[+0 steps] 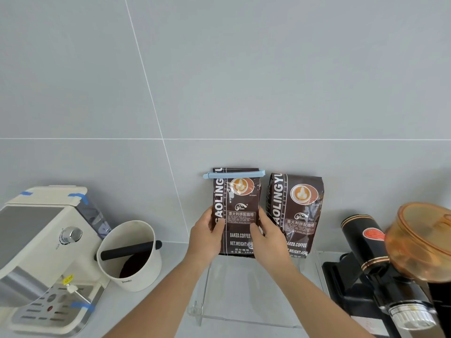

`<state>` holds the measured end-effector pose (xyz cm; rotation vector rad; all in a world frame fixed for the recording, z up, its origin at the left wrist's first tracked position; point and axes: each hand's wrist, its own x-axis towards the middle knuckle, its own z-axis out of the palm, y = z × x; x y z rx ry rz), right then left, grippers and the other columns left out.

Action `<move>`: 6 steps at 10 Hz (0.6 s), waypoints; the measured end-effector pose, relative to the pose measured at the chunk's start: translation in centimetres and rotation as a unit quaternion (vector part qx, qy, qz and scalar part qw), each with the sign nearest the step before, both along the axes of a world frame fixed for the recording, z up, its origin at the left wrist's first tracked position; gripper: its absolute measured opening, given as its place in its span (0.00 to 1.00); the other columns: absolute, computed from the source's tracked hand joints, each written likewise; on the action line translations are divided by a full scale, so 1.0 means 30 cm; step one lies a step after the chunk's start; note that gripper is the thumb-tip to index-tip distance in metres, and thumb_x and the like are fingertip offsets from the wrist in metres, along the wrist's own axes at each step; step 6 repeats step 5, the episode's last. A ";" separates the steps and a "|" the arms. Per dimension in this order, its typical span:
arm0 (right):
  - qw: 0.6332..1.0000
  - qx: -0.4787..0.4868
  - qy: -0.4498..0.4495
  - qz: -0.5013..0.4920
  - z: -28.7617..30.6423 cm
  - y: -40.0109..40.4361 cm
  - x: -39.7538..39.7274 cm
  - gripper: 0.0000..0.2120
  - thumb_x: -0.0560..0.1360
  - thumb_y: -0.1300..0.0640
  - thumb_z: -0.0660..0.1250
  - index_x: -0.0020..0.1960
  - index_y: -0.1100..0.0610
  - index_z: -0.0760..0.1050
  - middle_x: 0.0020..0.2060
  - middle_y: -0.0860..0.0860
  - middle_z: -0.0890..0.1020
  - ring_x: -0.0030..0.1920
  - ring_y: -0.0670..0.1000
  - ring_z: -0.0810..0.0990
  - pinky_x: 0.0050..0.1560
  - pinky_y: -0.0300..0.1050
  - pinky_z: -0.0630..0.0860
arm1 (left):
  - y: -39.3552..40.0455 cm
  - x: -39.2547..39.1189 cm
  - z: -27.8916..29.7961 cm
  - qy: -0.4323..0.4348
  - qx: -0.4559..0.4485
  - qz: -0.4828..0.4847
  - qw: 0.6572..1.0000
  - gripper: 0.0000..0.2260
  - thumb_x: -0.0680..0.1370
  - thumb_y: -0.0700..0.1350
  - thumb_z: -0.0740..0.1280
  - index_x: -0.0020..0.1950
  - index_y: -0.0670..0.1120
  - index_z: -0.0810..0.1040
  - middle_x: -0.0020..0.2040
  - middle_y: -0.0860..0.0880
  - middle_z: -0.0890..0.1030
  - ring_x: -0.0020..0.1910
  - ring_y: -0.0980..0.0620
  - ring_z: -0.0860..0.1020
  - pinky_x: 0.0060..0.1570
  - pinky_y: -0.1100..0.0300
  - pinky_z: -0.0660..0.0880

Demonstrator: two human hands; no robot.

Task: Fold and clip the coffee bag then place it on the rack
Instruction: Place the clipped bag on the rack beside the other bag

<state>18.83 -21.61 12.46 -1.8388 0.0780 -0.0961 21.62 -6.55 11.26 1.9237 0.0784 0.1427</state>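
Both hands hold one dark brown coffee bag upright against the grey tiled wall, above a clear acrylic rack. The left hand grips the left edge of this bag, with the thumb on the front and the other fingers hidden behind. The right hand grips the right edge in the same way, its thumb pressed on the front near the words "BAKED.COFFEE". The top of the bag is folded over and a light blue sealing clip lies across it, sticking out a little on both sides.

On the bag one can read "AOLING" in tall letters along the left side, a round latte-art picture, the Chinese line "意大利拼配咖啡", then "BAKED.COFFEE" and "NET.WEIGHT:454". The bottom edge of the bag is just above the rack; whether it touches the rack cannot be told.

Just to the right of the held bag a second coffee bag of the same brand leans against the wall, showing "AOLINGYU". Further right stands a black coffee grinder with an amber hopper. To the left of the held bag is a white knock box with a black bar, and beyond it a cream espresso machine with pieces of blue tape.
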 end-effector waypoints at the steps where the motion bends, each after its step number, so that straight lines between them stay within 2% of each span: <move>1: 0.999 0.034 0.021 0.008 -0.008 -0.015 0.005 0.25 0.79 0.58 0.58 0.69 0.34 0.68 0.50 0.45 0.85 0.37 0.46 0.78 0.40 0.42 0.76 | -0.004 -0.003 0.012 0.008 0.014 0.008 1.000 0.12 0.79 0.42 0.63 0.60 0.53 0.76 0.50 0.57 0.82 0.48 0.62 0.80 0.43 0.67 0.75; 2: 0.996 0.073 0.037 0.022 0.013 -0.023 -0.004 0.22 0.79 0.59 0.59 0.64 0.35 0.73 0.42 0.43 0.84 0.34 0.40 0.76 0.37 0.35 0.72 | -0.009 0.001 0.028 0.017 0.043 0.031 0.998 0.11 0.78 0.44 0.64 0.60 0.52 0.77 0.51 0.55 0.82 0.48 0.57 0.81 0.40 0.68 0.72; 3: 0.995 0.080 0.046 0.029 0.043 -0.038 -0.023 0.19 0.79 0.60 0.58 0.62 0.41 0.77 0.38 0.54 0.82 0.35 0.55 0.78 0.41 0.45 0.79 | -0.007 -0.001 0.050 0.048 0.082 0.030 0.995 0.10 0.78 0.47 0.64 0.58 0.49 0.79 0.54 0.51 0.83 0.51 0.51 0.81 0.44 0.62 0.71; 4: 0.990 0.116 0.072 0.037 0.070 -0.056 -0.058 0.17 0.79 0.60 0.59 0.55 0.42 0.81 0.48 0.49 0.87 0.49 0.52 0.84 0.53 0.47 0.79 | 0.011 -0.026 0.082 0.066 0.091 0.020 0.993 0.08 0.78 0.46 0.63 0.53 0.48 0.80 0.51 0.50 0.83 0.49 0.50 0.79 0.45 0.61 0.69; 5: 0.979 0.178 0.089 0.041 0.105 -0.097 -0.083 0.13 0.78 0.58 0.64 0.50 0.44 0.84 0.50 0.41 0.87 0.54 0.40 0.82 0.61 0.42 0.74 | 0.063 -0.074 0.138 0.084 0.027 0.001 0.996 0.09 0.77 0.44 0.63 0.39 0.51 0.80 0.43 0.50 0.82 0.42 0.50 0.77 0.45 0.58 0.71; 6: 0.979 0.178 0.089 0.041 0.105 -0.097 -0.083 0.13 0.78 0.58 0.64 0.50 0.44 0.84 0.50 0.41 0.87 0.54 0.40 0.82 0.61 0.42 0.74 | 0.063 -0.074 0.138 0.084 0.027 0.001 0.996 0.09 0.77 0.44 0.63 0.39 0.51 0.80 0.43 0.50 0.82 0.42 0.50 0.77 0.45 0.58 0.71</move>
